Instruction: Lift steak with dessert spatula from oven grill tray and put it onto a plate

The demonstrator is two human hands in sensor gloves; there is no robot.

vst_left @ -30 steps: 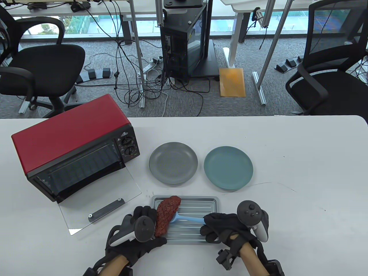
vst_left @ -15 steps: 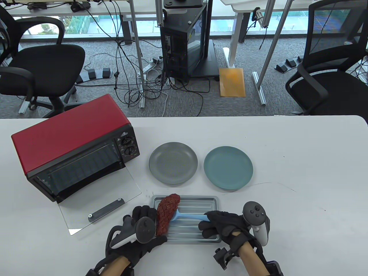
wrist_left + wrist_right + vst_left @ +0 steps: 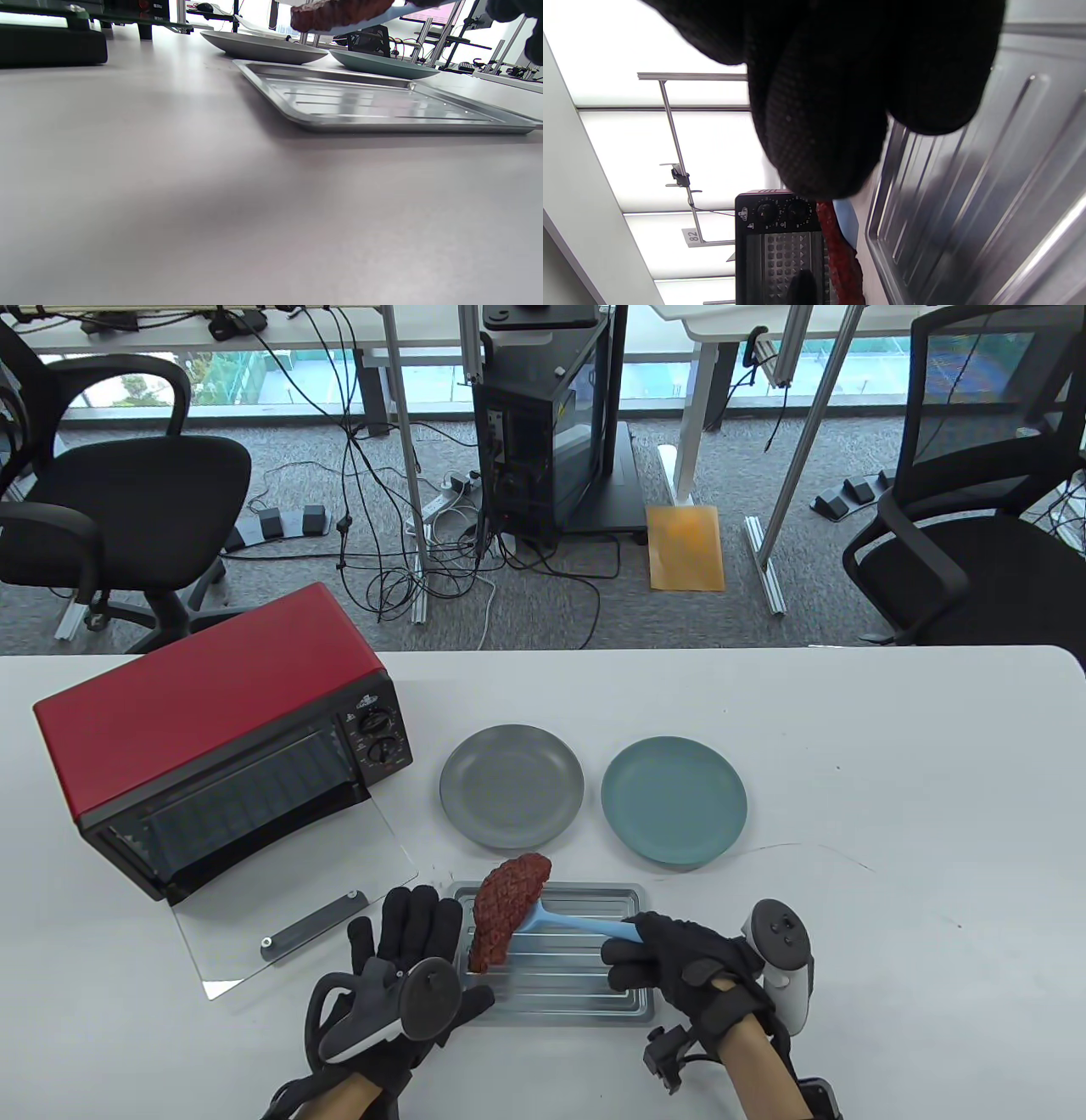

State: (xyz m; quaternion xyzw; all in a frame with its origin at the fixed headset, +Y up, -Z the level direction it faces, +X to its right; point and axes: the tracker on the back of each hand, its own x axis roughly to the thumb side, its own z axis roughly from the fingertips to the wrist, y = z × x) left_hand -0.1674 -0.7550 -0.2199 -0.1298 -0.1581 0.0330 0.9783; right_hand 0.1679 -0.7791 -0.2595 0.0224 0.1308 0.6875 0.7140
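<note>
grey carpet (image 3: 254,585), black office chairs (image 3: 127,500), windows (image 3: 679,369)

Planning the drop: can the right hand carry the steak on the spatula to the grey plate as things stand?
Probably yes. The right hand holds the spatula with the steak lifted off the tray; the grey plate lies just beyond it, bare, nothing between. The steak overhangs, so it may slip.

One legible marking: the number "82", printed on a small white tag (image 3: 690,235) fixed to a ceiling rail in the right wrist view. The toaster oven (image 3: 229,746) carries a small emblem and printed dial markings on its control panel (image 3: 777,214); these are too small to read.
</note>
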